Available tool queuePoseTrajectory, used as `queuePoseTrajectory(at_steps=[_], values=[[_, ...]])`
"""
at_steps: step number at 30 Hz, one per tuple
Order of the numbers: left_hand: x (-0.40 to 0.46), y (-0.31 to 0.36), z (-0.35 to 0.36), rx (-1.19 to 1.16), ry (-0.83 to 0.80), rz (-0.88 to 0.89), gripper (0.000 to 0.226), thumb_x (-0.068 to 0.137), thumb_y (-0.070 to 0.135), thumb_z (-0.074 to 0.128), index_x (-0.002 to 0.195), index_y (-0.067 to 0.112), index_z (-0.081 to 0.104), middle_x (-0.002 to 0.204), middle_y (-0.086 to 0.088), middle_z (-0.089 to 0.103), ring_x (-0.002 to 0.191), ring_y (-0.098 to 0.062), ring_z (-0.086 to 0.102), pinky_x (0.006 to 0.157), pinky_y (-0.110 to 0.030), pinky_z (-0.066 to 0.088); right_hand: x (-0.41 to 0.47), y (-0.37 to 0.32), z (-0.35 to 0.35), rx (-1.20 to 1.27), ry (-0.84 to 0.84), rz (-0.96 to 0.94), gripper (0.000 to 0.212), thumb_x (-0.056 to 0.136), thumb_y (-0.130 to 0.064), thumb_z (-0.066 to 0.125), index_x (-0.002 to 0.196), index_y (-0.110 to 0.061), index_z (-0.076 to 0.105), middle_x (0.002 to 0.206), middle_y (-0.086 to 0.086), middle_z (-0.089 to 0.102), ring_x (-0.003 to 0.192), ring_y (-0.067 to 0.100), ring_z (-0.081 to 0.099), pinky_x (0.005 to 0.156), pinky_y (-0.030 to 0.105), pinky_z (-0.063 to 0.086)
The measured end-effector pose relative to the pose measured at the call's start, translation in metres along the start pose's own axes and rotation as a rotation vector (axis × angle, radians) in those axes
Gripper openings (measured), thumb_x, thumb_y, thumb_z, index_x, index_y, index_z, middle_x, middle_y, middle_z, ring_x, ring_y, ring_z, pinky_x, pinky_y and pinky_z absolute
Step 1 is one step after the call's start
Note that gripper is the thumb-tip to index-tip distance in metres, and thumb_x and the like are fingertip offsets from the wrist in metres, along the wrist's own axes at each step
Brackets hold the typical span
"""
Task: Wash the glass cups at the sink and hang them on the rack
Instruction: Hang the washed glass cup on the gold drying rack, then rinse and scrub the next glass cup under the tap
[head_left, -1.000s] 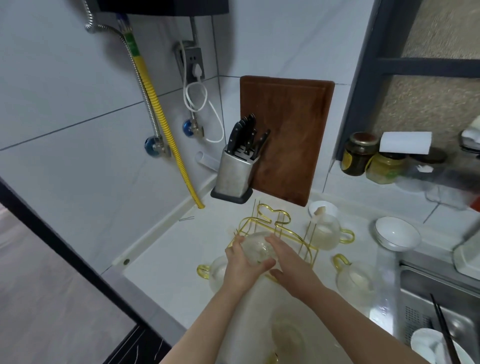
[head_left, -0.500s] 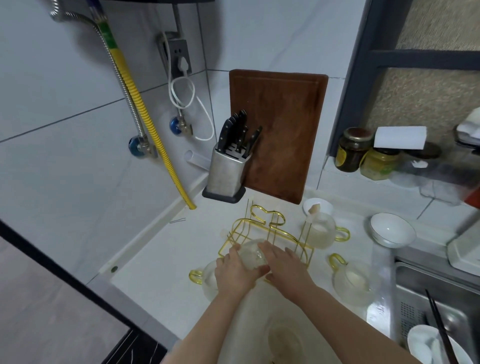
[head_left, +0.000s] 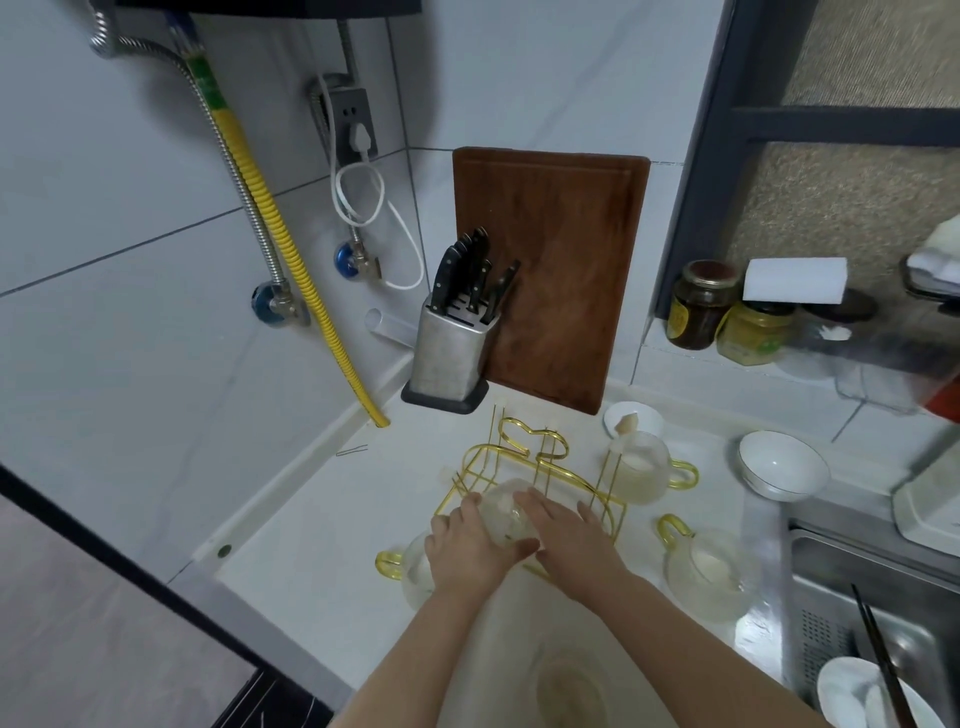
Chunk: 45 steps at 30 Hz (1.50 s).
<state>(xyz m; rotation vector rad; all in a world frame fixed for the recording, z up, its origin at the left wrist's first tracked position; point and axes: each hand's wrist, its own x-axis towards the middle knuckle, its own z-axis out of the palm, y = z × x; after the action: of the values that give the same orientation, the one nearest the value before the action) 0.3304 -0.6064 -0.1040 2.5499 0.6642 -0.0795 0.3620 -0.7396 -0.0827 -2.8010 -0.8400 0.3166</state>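
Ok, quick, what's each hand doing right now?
Left hand: holds the glass cup at the gold rack.
Right hand: fingers laid on the same cup; grip cannot be told.
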Motion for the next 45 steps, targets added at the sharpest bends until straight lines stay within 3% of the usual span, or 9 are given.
queuePoseTrajectory(at_steps=[6,12,18,22,24,28,36,39,45], values=[[0.0,-0.013,-0.007,0.026,-0.04,0.075,0.098,0.068,0.072,0.062,0.147,0.028,0.023,0.145,0.002,0.04,0.135,-0.022,0.028,0.109,-0.037,0.025,-0.005,-0.006,-0.007,-0.019,-0.029,-0.006,0.067,0.097,-0.026,0.047,0.151,-0.023,0.009,0.16,-0.002,0.01,0.147,0.015,0.012,0.12,0.042,0.005],[-0.001,-0.051,-0.019,0.036,-0.057,0.156,0.105,0.068,0.071,0.064,0.15,0.025,0.019,0.148,0.002,0.036,0.138,-0.021,0.027,0.113,-0.033,0.023,-0.007,-0.027,-0.013,0.095,0.079,-0.159,0.057,0.097,-0.024,0.045,0.15,-0.024,0.02,0.157,-0.008,0.021,0.146,0.008,0.013,0.119,0.027,0.002],[0.0,-0.094,-0.038,0.093,-0.167,0.182,0.114,0.063,0.074,0.062,0.152,0.025,0.011,0.153,0.002,0.028,0.144,-0.019,0.019,0.117,-0.038,0.016,-0.014,-0.051,0.014,0.225,-0.001,-0.183,0.052,0.098,-0.031,0.044,0.147,-0.028,0.028,0.153,-0.012,0.031,0.14,0.006,0.029,0.112,0.024,0.026],[0.002,-0.11,-0.04,0.17,-0.279,0.19,0.115,0.068,0.063,0.07,0.153,0.024,0.003,0.157,0.002,0.019,0.146,-0.02,0.012,0.119,-0.047,0.007,-0.019,-0.063,0.035,0.288,-0.146,-0.056,0.056,0.096,-0.033,0.048,0.147,-0.022,0.028,0.149,-0.002,0.038,0.134,0.016,0.039,0.107,0.028,0.033],[0.003,-0.114,-0.039,0.239,-0.292,0.201,0.114,0.069,0.06,0.071,0.153,0.024,0.003,0.155,0.002,0.024,0.143,-0.022,0.018,0.117,-0.044,0.014,-0.019,-0.069,0.042,0.4,-0.208,0.013,0.06,0.093,-0.03,0.053,0.146,-0.017,0.028,0.146,0.002,0.042,0.131,0.019,0.041,0.103,0.028,0.034],[-0.001,-0.121,-0.036,0.279,-0.228,0.187,0.104,0.071,0.059,0.069,0.152,0.025,0.013,0.145,0.002,0.039,0.131,-0.023,0.034,0.105,-0.037,0.028,-0.017,-0.079,0.047,0.65,-0.243,0.117,0.06,0.088,-0.017,0.06,0.141,-0.015,0.032,0.137,0.003,0.046,0.127,0.018,0.044,0.091,0.022,0.037],[-0.015,-0.138,-0.029,0.017,-0.156,0.113,0.085,0.063,0.058,0.072,0.137,0.033,0.039,0.124,0.016,0.058,0.115,-0.013,0.054,0.095,-0.037,0.04,-0.015,-0.091,0.052,0.991,-0.332,0.238,0.073,0.089,-0.003,0.057,0.149,-0.017,0.017,0.149,0.007,0.03,0.136,0.019,0.032,0.096,0.023,0.033],[-0.025,-0.139,-0.038,-0.134,-0.061,0.094,0.084,0.062,0.057,0.075,0.136,0.034,0.043,0.12,0.015,0.06,0.113,-0.011,0.056,0.098,-0.037,0.042,-0.015,-0.094,0.05,1.088,-0.271,0.24,0.081,0.087,-0.007,0.062,0.151,-0.023,0.015,0.154,0.0,0.024,0.139,0.014,0.027,0.107,0.028,0.031],[-0.038,-0.115,-0.077,-0.284,0.182,0.178,0.083,0.065,0.048,0.081,0.137,0.031,0.044,0.126,0.01,0.057,0.115,-0.011,0.054,0.1,-0.035,0.042,-0.016,-0.1,0.022,1.156,0.031,0.058,0.066,0.087,-0.005,0.06,0.137,-0.038,0.032,0.134,-0.015,0.033,0.128,0.003,0.032,0.101,0.026,0.036]])
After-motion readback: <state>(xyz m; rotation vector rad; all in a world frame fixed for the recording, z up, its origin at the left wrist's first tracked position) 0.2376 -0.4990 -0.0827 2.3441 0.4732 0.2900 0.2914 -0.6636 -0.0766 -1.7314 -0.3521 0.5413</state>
